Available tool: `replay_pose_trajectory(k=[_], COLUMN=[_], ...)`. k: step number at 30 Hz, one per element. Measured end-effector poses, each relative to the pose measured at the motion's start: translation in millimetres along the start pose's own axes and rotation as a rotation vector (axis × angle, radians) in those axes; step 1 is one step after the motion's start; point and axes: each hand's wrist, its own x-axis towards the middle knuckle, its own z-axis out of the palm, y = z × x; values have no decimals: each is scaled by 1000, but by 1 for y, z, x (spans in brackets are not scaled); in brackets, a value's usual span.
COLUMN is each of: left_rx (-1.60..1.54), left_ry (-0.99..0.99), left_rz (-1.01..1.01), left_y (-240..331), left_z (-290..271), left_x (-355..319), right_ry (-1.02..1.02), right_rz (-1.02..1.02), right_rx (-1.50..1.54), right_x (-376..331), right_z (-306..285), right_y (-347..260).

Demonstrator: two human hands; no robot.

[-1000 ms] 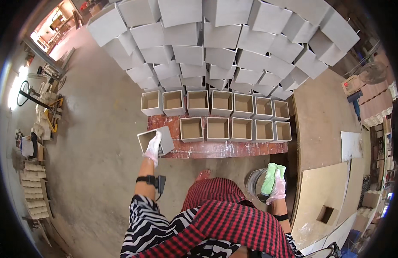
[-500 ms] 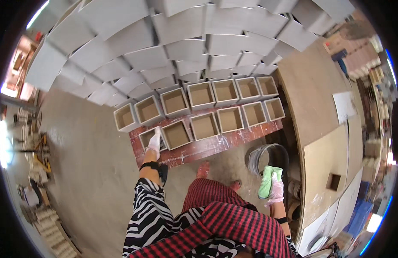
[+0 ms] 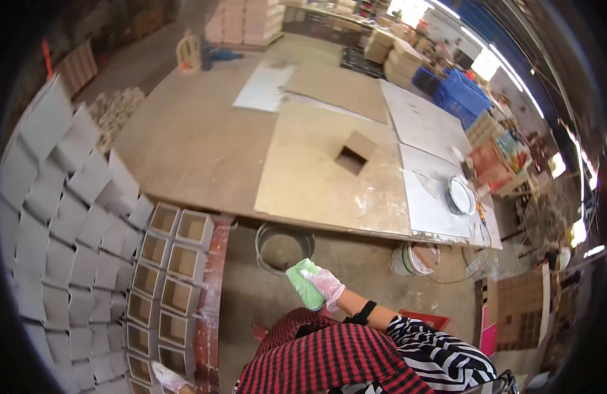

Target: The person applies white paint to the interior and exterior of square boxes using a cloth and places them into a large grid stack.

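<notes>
My right hand (image 3: pixel 327 286), in a thin clear glove with a white patch, is closed round a folded light-green cloth (image 3: pixel 306 281) in front of my body. At the lower left edge, my left hand (image 3: pixel 169 379), also in a whitish glove, lies over the near end of a double row of open boxes (image 3: pixel 183 296). Its fingers look stretched out against a box rim, slightly blurred, and its wrist is cut off by the picture's edge. The boxes have pale walls and brown insides, and they stand on a red-painted bench (image 3: pixel 210 312).
A stacked wall of grey-white boxes (image 3: pixel 67 262) rises at the left. Ahead stretches a wide board-topped table (image 3: pixel 192 144) bearing a small brown box (image 3: pixel 356 153) and a white basin (image 3: pixel 461 195). A dark bucket (image 3: pixel 283 262) and a white pail (image 3: pixel 415 260) sit below its edge.
My view has swung to the right, toward the large table, so the bench now lies at the left. My right hand has come in front of me, with the green cloth still in it.
</notes>
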Motion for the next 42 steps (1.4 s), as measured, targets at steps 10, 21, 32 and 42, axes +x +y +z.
replay_pose_trajectory(k=[10, 21, 32, 42], left_rx=[-581, -600, -748, -666], left_ry=[-979, -1690, -1529, -1954], left_rz=[33, 76, -375, -348], left_y=[307, 491, 571, 589], left_z=[234, 515, 588, 540], left_x=[-228, -371, -432, -467], right_ry=[266, 485, 812, 823], right_rz=[-108, -138, -282, -299], right_rx=[92, 558, 778, 778], right_x=[-39, -95, -118, -112], right_z=[-196, -322, -362, -385], right_y=[-60, -86, -95, -111])
